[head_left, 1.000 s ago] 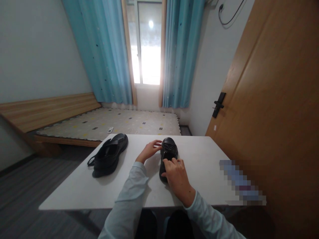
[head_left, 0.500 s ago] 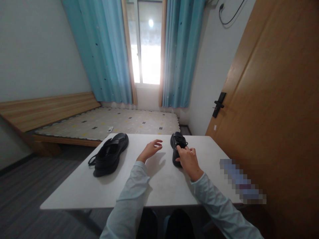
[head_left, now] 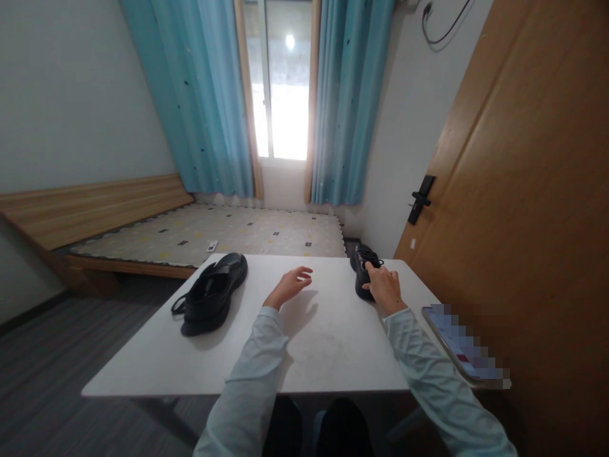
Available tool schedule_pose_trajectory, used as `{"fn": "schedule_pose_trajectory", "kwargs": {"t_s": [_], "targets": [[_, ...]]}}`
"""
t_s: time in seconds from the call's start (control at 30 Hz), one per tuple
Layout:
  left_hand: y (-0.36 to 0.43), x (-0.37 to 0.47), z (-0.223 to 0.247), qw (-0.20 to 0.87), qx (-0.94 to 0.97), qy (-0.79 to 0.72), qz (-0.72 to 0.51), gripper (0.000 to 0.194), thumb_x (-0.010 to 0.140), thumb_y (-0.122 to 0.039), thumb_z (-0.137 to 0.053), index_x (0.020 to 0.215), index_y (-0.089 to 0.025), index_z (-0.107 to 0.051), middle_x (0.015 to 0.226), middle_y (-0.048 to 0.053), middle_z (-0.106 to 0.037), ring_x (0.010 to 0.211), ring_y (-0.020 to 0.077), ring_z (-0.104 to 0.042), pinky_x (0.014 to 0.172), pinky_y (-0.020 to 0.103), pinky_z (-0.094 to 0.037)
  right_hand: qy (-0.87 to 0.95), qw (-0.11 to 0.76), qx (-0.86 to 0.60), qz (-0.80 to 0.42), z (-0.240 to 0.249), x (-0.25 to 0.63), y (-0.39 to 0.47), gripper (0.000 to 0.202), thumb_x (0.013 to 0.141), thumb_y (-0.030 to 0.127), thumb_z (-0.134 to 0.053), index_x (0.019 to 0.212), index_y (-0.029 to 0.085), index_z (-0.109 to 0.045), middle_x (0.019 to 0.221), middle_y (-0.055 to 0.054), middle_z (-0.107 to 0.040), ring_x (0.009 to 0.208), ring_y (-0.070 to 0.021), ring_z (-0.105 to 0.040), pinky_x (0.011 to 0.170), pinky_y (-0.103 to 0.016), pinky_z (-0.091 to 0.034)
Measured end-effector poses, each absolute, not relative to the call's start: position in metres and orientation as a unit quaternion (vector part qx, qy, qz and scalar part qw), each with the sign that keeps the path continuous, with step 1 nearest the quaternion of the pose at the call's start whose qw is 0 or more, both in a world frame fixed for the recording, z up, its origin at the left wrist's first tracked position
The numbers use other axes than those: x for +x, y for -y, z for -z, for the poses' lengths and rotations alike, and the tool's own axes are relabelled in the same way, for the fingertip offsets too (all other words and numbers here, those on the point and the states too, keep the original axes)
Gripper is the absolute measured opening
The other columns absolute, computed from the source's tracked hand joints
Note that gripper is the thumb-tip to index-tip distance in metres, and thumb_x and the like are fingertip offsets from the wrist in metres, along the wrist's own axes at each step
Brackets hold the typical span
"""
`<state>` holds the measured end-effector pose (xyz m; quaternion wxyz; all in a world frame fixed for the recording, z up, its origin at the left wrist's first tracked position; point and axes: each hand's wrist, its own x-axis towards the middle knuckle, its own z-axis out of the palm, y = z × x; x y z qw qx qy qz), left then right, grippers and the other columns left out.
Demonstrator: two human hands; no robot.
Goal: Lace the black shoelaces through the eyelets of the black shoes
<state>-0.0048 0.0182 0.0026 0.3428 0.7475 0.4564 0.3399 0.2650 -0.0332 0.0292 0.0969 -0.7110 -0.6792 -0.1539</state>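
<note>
Two black shoes are at the white table (head_left: 328, 355). The left shoe (head_left: 209, 301) rests on the tabletop with its toe pointing away and a loose loop at its heel end. Near the far right corner is the right shoe (head_left: 360, 274), a lace-up; my right hand (head_left: 384, 289) grips it around the opening and covers part of it. Over the middle of the table, between the shoes, my left hand (head_left: 288, 287) hovers with fingers loosely curved and apart, holding nothing.
A blurred-out flat device (head_left: 464, 349) lies along the table's right edge. Behind the table stands a low bed (head_left: 247, 235) with a small white object (head_left: 212, 245) on it. A wooden door (head_left: 514, 190) is close on the right.
My right hand has carried the right shoe to the right and farther away, toward the table's far right corner. My left hand and the left shoe have hardly moved.
</note>
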Motion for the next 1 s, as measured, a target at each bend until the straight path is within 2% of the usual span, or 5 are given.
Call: {"fn": "schedule_pose_trajectory", "kwargs": {"t_s": [0.27,0.63,1.0], "targets": [[-0.018,-0.005,-0.003,0.338,0.749,-0.466,-0.329,0.032,0.077,-0.027,-0.055,0.107,-0.018,-0.063,0.1,0.008,-0.07,0.088,0.017,-0.066,0.08,0.029,-0.052,0.649,0.057,-0.745,0.144,-0.033,0.286,0.022,0.037,0.079,0.023,-0.066,0.111,0.022,-0.048,0.088,-0.007,-0.066,0.097,-0.0226,-0.056,0.071,-0.032,-0.026],[-0.018,-0.005,-0.002,0.33,0.757,-0.465,-0.319,0.03,0.077,-0.026,-0.055,0.105,-0.019,-0.064,0.1,0.007,-0.07,0.09,0.0171,-0.066,0.081,0.028,-0.052,0.634,0.055,-0.754,0.161,-0.037,0.301,0.015,0.036,0.08,0.022,-0.066,0.112,0.02,-0.049,0.09,-0.01,-0.068,0.095,-0.0246,-0.059,0.07,-0.032,-0.03],[-0.021,-0.006,0.001,0.324,0.764,-0.46,-0.315,0.031,0.077,-0.028,-0.055,0.105,-0.019,-0.065,0.102,0.007,-0.07,0.09,0.018,-0.066,0.081,0.028,-0.051,0.626,0.039,-0.767,0.134,-0.042,0.301,0.013,0.047,0.077,0.021,-0.069,0.118,0.018,-0.047,0.095,-0.013,-0.067,0.099,-0.0252,-0.058,0.072,-0.032,-0.035]]}}
